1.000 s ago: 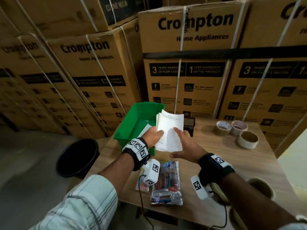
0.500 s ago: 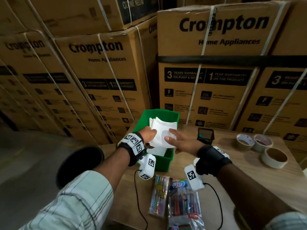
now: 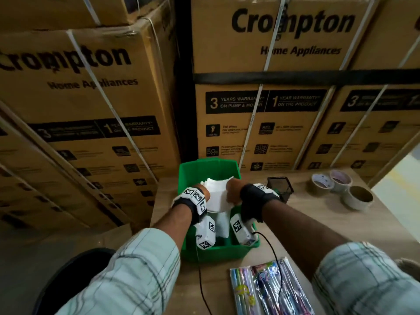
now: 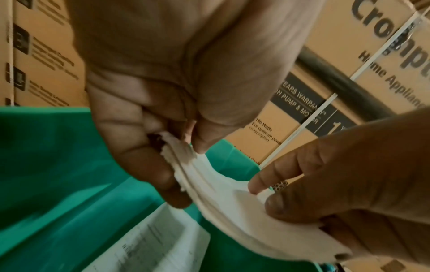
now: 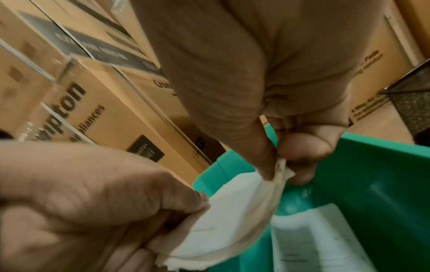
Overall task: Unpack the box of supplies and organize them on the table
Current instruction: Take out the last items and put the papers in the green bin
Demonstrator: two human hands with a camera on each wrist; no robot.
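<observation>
A stack of white papers [image 3: 218, 196] hangs bent between both hands, just above the open green bin [image 3: 209, 164]. My left hand [image 3: 201, 189] pinches its left edge; in the left wrist view the thumb and fingers of that hand [image 4: 184, 147] close on the papers [image 4: 221, 187]. On the opposite edge my right hand [image 3: 233, 189] does the same, and the right wrist view shows it [image 5: 279, 162] gripping a corner of the stack [image 5: 237, 211]. Inside the bin [image 5: 372, 174] lies a printed sheet [image 5: 314, 239].
Packets of coloured pens [image 3: 268, 289] lie on the wooden table [image 3: 318, 223] near its front edge. A black mesh holder [image 3: 280, 187] stands right of the bin, with three tape rolls [image 3: 341, 189] further right. Strapped cardboard boxes [image 3: 261, 110] wall the back. A black tub [image 3: 68, 276] sits on the floor at left.
Both hands carried the paper stack from above the table to over the green bin and lowered it there. The stack, held flat before, now sags between the two grips.
</observation>
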